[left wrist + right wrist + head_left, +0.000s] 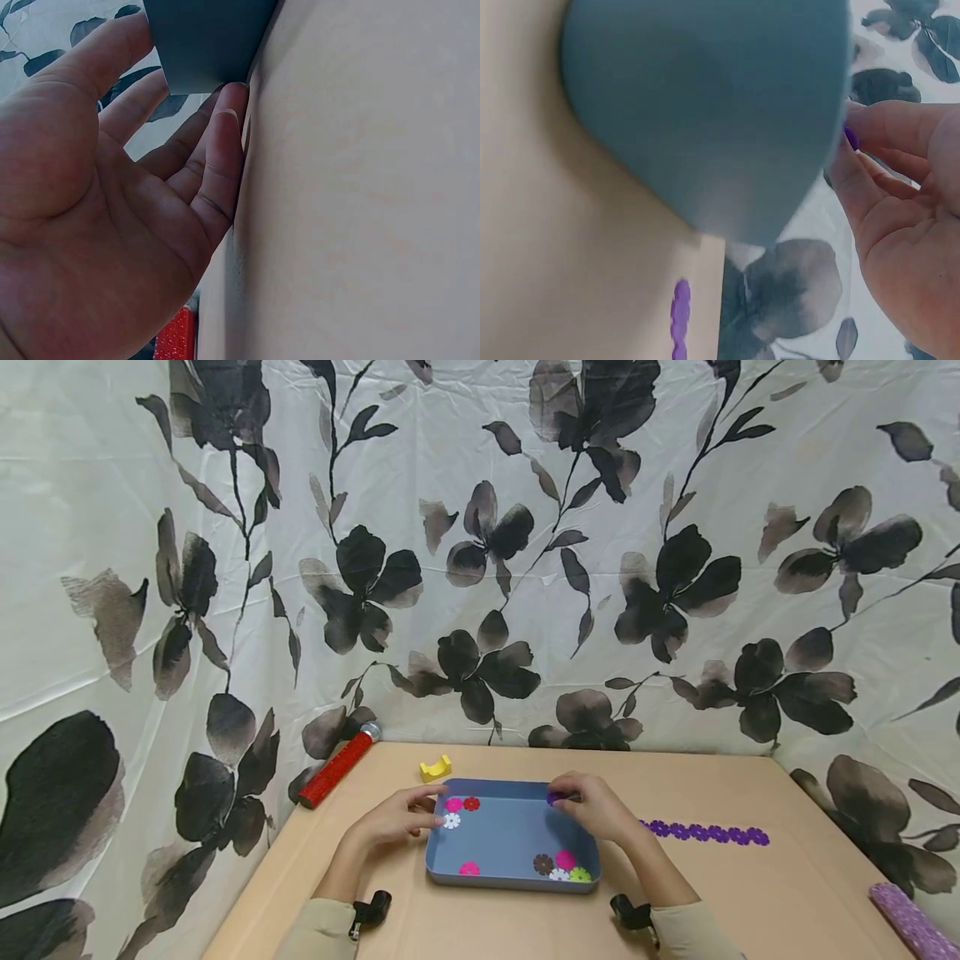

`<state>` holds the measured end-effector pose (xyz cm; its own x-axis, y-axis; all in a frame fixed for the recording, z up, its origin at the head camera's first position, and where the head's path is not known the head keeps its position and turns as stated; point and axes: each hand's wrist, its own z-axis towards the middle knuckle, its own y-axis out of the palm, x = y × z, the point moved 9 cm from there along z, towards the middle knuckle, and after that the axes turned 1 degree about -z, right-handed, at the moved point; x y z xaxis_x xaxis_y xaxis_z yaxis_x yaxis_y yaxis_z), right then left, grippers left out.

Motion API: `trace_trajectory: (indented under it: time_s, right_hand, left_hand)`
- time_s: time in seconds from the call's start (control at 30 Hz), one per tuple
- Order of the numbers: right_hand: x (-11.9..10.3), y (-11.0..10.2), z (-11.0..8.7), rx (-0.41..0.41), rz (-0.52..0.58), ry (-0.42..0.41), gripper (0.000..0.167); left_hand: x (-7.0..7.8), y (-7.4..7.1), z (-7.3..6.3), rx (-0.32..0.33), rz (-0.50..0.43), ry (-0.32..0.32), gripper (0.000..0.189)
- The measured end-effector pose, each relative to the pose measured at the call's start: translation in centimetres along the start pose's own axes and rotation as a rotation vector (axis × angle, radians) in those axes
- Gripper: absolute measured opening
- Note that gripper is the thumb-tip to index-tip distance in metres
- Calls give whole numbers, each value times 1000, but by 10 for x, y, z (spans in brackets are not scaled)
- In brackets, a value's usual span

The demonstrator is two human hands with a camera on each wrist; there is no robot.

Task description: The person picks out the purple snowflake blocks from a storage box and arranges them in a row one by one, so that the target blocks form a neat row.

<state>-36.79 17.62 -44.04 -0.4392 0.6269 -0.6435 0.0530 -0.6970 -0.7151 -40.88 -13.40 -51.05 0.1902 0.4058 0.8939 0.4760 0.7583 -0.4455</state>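
Observation:
A blue tray (pixel 510 883) lies on the table with several flower-shaped pieces in it. Near its back right corner my right hand (pixel 592 810) pinches a small purple flower piece (pixel 851 139) between thumb and fingertips, at rim height. Most of that piece is hidden by the fingers. My left hand (pixel 393 818) touches the tray's left side with fairly straight fingers; its little finger is down by the tray's bottom edge in the left wrist view. Inside, pink, red and white flower pieces (pixel 452 820) sit back left, a pink piece (pixel 469 868) front left, and brown, pink, white and green ones (pixel 543 864) front right.
A row of purple flower pieces (pixel 699 832) lies right of the tray, partly behind the right forearm. A yellow curved piece (pixel 436 768) stands behind the tray. A red glittery tube (pixel 337 768) lies at the left edge, a pink glittery roll (pixel 911 918) at the far right.

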Motion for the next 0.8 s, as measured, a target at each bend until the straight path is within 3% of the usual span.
trace_trajectory:
  time_s: [0.23,0.5,0.8]
  right_hand:
    - [19,-25,-7,53,52,49,25]
    - [43,-59,-19,132,15,73,28]
    - [76,-94,-37,179,8,193,32]
  left_hand:
    - [-2,0,1,-4,3,-3,63]
    - [-2,0,2,-6,-8,0,62]
    - [-1,0,0,-10,-50,-8,63]
